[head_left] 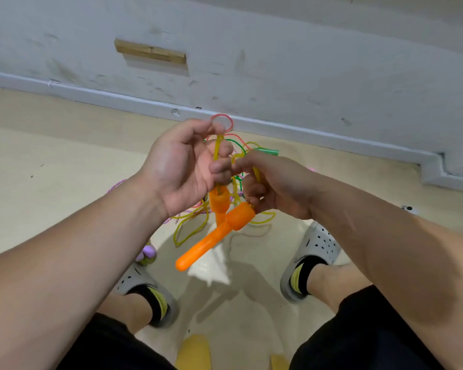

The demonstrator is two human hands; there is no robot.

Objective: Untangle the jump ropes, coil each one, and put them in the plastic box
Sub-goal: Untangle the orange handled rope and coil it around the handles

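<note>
The rope tangle [195, 212] lies partly hidden, the yellow object [193, 352] cropped below

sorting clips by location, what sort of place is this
Likely a bare indoor room, perhaps a storeroom: a scuffed white wall, a white skirting strip along its foot, and a smooth beige floor where tangled jump ropes lie.
</note>
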